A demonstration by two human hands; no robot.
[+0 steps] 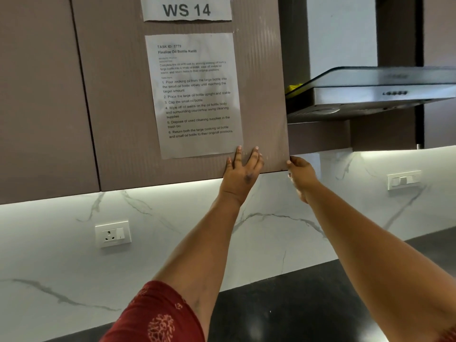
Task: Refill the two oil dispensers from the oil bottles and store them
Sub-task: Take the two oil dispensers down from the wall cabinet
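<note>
Left hand (243, 172) presses spread fingers flat on the cabinet door (187, 95); right hand (299, 175) pinches its corner, probably swinging it.

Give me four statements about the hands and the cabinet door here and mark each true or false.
1. The left hand lies flat against the cabinet door. True.
2. The right hand holds an oil bottle. False: it grips the door's lower right corner; no bottle is in view.
3. A printed task sheet is stuck on the door. True.
4. The wall socket sits right of both arms. False: it is to their left.
</note>
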